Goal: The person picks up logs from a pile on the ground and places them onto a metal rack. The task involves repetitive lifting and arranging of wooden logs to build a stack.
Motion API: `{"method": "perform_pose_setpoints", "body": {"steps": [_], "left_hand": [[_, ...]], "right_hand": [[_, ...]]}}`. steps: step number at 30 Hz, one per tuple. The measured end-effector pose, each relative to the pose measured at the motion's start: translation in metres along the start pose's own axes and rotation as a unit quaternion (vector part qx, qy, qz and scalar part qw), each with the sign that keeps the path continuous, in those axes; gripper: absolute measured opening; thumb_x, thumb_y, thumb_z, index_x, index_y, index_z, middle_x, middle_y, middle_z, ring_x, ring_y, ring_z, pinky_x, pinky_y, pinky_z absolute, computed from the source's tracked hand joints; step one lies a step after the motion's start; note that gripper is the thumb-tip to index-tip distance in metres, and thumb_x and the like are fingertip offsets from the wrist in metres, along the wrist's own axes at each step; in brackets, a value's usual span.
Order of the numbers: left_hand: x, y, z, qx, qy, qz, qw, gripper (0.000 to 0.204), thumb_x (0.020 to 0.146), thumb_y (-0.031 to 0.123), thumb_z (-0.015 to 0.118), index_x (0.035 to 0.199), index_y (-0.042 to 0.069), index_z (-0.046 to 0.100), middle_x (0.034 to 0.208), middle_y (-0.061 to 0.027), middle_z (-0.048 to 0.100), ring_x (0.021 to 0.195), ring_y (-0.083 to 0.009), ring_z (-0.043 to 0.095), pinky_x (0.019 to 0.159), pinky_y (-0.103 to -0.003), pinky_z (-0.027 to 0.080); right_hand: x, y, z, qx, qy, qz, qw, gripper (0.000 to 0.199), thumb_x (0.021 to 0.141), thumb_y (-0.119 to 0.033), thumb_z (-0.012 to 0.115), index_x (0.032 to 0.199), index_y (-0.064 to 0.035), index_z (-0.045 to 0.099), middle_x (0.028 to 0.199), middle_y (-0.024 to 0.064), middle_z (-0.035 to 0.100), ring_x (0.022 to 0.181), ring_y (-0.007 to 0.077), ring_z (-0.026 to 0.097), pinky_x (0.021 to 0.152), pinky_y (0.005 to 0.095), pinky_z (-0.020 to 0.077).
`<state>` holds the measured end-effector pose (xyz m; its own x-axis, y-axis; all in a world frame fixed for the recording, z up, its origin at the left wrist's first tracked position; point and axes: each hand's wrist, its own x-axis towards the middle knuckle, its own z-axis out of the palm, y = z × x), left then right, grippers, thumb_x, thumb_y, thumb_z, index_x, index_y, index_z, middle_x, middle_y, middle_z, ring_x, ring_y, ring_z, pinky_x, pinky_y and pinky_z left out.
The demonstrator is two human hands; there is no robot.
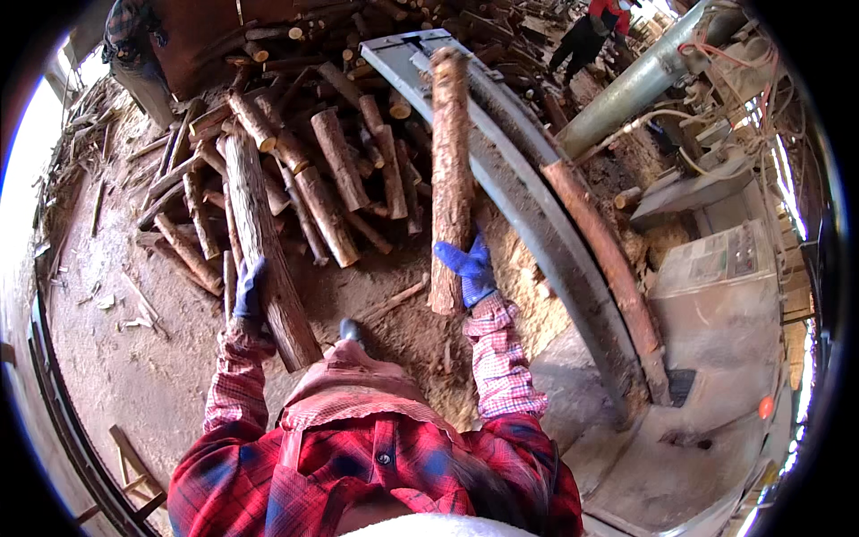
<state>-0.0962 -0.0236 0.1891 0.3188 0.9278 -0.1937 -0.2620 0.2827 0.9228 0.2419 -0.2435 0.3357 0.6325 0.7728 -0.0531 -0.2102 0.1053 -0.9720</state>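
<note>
My right hand, in a blue glove, grips a long bark-covered log near its lower end; the log points away from me, and its far end lies over the grey metal trough. My left hand, also blue-gloved, rests on a thicker, longer log that lies on the ground at my left. Both sleeves are red plaid. Another reddish log lies along the trough's right rim.
A big heap of cut logs fills the ground ahead. At right stand a grey machine cabinet, a slanted metal pipe and hoses. One person stands at the far back, another at top left. Sawdust covers the floor.
</note>
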Motion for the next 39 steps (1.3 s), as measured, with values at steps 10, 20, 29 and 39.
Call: {"method": "perform_pose_setpoints", "body": {"steps": [10,20,29,39], "left_hand": [[0.043,0.13,0.232,-0.036,-0.128,0.135,0.982,0.064,0.082,0.029,0.065,0.137,0.004,0.041,0.126,-0.0077,0.053,0.111,-0.0195,0.052,0.095,-0.033,0.042],[0.017,0.175,0.377,-0.016,-0.094,0.194,0.976,0.087,0.072,0.036,0.07,0.142,0.001,0.033,0.133,-0.0124,0.049,0.12,-0.0233,0.048,0.102,-0.036,0.037],[0.058,0.183,0.499,0.007,-0.231,0.328,0.916,0.082,0.076,0.024,0.074,0.142,0.004,0.031,0.135,-0.0125,0.045,0.124,-0.0245,0.042,0.103,-0.037,0.036],[0.054,-0.041,0.485,0.014,-0.428,-0.088,0.899,0.084,0.073,0.026,0.079,0.139,0.001,0.034,0.128,-0.0117,0.051,0.116,-0.0208,0.049,0.101,-0.035,0.039]], "right_hand": [[0.234,-0.136,-0.13,-0.22,0.006,-0.329,0.918,0.065,0.082,-0.019,0.073,0.134,-0.0006,0.039,0.121,0.0106,0.054,0.105,0.0213,0.054,0.091,0.0353,0.0459],[0.284,-0.067,-0.242,-0.709,-0.03,-0.161,0.686,0.083,0.073,-0.045,0.07,0.14,-0.01,0.038,0.1,0.0279,0.061,0.092,0.0421,0.061,0.081,0.0488,0.0493],[0.242,-0.082,-0.272,-0.701,-0.019,-0.077,0.709,0.079,0.074,-0.043,0.07,0.138,-0.0069,0.04,0.114,0.0276,0.058,0.106,0.0417,0.057,0.093,0.0455,0.0449],[0.093,0.012,-0.175,-0.049,-0.04,0.089,0.994,0.062,0.088,-0.031,0.065,0.137,-0.0012,0.04,0.125,0.0067,0.049,0.112,0.0169,0.046,0.097,0.0298,0.0381]]}}
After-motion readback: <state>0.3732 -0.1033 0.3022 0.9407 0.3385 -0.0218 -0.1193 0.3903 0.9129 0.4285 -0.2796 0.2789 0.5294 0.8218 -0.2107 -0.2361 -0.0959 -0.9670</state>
